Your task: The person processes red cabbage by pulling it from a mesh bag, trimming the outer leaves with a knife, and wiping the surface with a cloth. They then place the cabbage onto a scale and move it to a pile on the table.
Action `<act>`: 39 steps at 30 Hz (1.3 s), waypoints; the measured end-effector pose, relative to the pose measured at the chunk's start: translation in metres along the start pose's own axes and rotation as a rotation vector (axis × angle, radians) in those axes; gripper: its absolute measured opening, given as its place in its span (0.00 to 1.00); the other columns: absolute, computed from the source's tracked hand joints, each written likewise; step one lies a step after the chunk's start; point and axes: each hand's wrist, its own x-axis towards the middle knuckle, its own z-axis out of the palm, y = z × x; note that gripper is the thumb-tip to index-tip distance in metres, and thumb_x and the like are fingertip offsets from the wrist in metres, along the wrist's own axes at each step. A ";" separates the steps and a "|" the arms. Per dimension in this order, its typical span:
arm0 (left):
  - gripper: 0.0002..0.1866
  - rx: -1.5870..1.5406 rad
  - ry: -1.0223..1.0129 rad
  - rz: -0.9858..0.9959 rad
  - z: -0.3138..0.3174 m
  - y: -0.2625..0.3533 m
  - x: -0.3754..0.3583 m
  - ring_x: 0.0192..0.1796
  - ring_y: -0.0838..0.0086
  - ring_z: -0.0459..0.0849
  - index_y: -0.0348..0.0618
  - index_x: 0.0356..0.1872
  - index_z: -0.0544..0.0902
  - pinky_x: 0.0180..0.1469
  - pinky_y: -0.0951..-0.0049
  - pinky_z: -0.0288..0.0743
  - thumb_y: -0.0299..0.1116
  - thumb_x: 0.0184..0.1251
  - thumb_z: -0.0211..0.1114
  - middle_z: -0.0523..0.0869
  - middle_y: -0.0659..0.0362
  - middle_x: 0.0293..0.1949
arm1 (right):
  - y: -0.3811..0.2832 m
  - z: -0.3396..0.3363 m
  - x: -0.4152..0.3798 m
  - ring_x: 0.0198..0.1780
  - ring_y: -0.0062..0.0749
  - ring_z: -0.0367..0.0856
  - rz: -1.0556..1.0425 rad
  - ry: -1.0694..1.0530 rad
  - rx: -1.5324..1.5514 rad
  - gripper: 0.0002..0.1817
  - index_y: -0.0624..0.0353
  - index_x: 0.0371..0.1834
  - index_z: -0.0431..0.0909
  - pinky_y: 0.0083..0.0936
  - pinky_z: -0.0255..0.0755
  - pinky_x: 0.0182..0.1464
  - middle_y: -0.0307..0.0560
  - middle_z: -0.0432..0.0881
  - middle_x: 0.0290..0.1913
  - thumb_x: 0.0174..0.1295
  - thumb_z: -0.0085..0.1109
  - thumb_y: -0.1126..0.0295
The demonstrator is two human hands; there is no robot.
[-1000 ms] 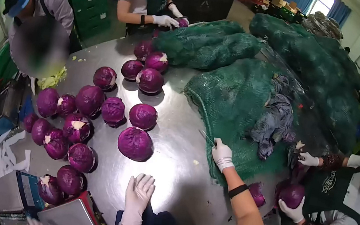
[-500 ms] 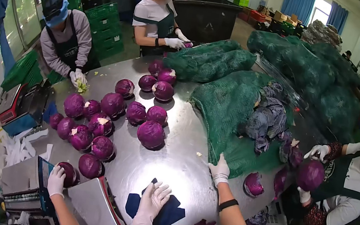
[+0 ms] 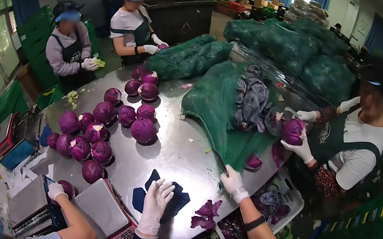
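My right hand (image 3: 235, 184), in a white glove, is closed on the near corner of a green mesh bag (image 3: 211, 95). The net is pulled taut toward me, and greyish-purple outer cabbage leaves (image 3: 251, 101) lie on it. My left hand (image 3: 156, 206), gloved too, is held over a dark blue cloth (image 3: 178, 203) on the steel table (image 3: 164, 158), fingers extended and holding nothing. Just right of the cloth are torn purple leaves (image 3: 206, 214). Red cabbages, among them a large one (image 3: 144, 131), stand in a group on the table's left side.
At right, a co-worker holds a red cabbage (image 3: 294, 131) and a knife-like tool. A white basket (image 3: 291, 202) with leaves sits below the table edge. Another person's gloved hand (image 3: 57, 190) touches a cabbage by the scale (image 3: 101, 205). Two co-workers stand across the table; full mesh bags (image 3: 328, 74) lie behind.
My right hand has closed on the net and drawn its edge toward me. The view has turned rightward. The right co-worker has raised the cabbage; my left hand stays over the cloth.
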 end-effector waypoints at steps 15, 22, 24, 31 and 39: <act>0.30 1.916 -0.398 0.873 0.119 -0.057 0.111 0.73 0.48 0.51 0.50 0.57 0.75 0.68 0.41 0.49 0.35 0.47 0.68 0.58 0.49 0.70 | 0.023 0.015 -0.179 0.20 0.15 0.68 0.566 -0.588 0.833 0.32 0.64 0.68 0.56 0.13 0.66 0.23 0.45 0.74 0.54 0.62 0.56 0.70; 0.26 2.142 0.319 0.652 0.000 0.023 0.196 0.74 0.49 0.45 0.55 0.55 0.78 0.65 0.34 0.51 0.40 0.50 0.66 0.55 0.54 0.72 | 0.037 -0.011 -0.168 0.26 0.15 0.74 0.510 -0.590 0.643 0.25 0.59 0.65 0.66 0.15 0.72 0.30 0.43 0.72 0.61 0.63 0.51 0.73; 0.28 2.113 0.308 0.553 -0.001 0.008 0.204 0.74 0.48 0.45 0.57 0.57 0.76 0.65 0.34 0.51 0.39 0.50 0.66 0.54 0.54 0.72 | 0.023 0.013 -0.156 0.35 0.20 0.77 0.338 -0.828 0.488 0.24 0.59 0.65 0.65 0.17 0.74 0.40 0.42 0.66 0.67 0.65 0.49 0.73; 0.30 1.892 0.012 0.485 -0.039 -0.054 0.169 0.70 0.42 0.53 0.59 0.63 0.71 0.67 0.38 0.47 0.43 0.56 0.63 0.59 0.44 0.69 | 0.126 -0.059 -0.172 0.56 0.38 0.77 0.123 -0.717 -0.167 0.21 0.52 0.61 0.71 0.27 0.70 0.57 0.52 0.77 0.56 0.64 0.49 0.64; 0.17 1.615 -0.037 1.067 0.079 -0.019 0.079 0.54 0.53 0.75 0.40 0.45 0.80 0.57 0.56 0.68 0.27 0.51 0.65 0.77 0.47 0.51 | 0.036 -0.112 0.017 0.30 0.23 0.79 0.190 -0.025 0.114 0.23 0.65 0.49 0.77 0.21 0.73 0.33 0.45 0.82 0.38 0.53 0.68 0.64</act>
